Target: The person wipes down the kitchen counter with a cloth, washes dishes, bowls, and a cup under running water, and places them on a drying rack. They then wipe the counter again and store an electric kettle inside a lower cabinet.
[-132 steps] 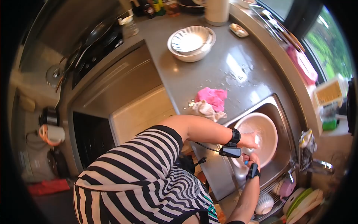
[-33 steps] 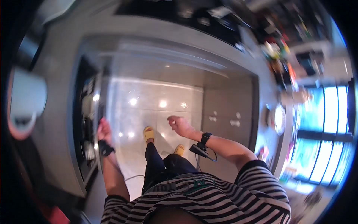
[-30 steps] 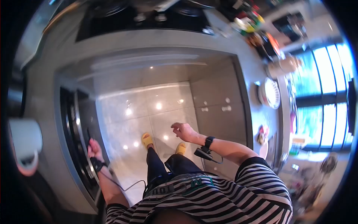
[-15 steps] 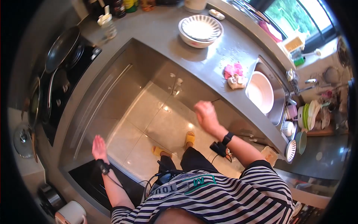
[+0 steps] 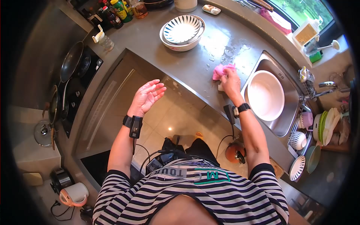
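Note:
On the grey counter (image 5: 146, 35) by the sink, a crumpled pink cloth (image 5: 219, 71) is gripped by my right hand (image 5: 231, 83). Its fingers curl down on the cloth, and a bit of something whitish shows under the palm. My left hand (image 5: 147, 96) hovers in front of the counter's edge, palm up with fingers spread, holding nothing. A striped plate (image 5: 182, 29) rests in a larger bowl (image 5: 183, 47) further back. Right of my right hand, a big white basin (image 5: 265, 95) sits in the steel sink (image 5: 285, 125).
Water drops dot the counter behind the cloth. Sauce bottles (image 5: 120, 11) and a glass jar (image 5: 107, 43) stand at the back left. A frying pan (image 5: 71, 62) is on the black stove. Bowls and dishes fill a rack (image 5: 300, 144) right of the sink.
My right hand has reached forward and taken hold of the pink cloth. My left hand has risen from low on the left toward the counter's edge. The whole view has shifted.

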### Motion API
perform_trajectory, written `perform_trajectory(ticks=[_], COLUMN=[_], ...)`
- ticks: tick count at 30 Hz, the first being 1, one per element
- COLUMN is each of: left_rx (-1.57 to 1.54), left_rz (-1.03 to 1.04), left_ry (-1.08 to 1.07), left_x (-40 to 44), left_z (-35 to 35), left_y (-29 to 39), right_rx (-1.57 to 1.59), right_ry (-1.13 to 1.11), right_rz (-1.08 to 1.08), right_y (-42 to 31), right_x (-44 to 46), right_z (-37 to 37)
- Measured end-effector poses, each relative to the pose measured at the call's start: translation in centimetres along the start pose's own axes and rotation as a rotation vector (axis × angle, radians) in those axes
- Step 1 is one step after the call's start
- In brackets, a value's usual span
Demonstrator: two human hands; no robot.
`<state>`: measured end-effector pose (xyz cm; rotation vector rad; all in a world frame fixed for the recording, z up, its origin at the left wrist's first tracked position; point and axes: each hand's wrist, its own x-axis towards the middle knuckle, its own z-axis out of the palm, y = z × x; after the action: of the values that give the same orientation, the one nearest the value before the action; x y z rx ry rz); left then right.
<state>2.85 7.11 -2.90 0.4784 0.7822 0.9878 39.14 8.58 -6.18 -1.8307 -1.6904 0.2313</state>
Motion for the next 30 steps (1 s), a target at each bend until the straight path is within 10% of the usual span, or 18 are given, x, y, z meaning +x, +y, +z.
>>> perform_trajectory(ticks=[14, 30], left_rx=[0.023, -0.095], left_rz=[-0.173, -0.161], left_ry=[-0.003, -0.005], left_x=[4.0, 1.9], left_z=[1.4, 0.7], left_y=[1.4, 1.1], right_rx=[-0.262, -0.237], right_ry=[-0.33, 0.336], right_rz=[-0.455, 0.541], right_y=[-7.3, 14.8], right_x=[3.3, 0.7], right_z=[5.2, -9.7])
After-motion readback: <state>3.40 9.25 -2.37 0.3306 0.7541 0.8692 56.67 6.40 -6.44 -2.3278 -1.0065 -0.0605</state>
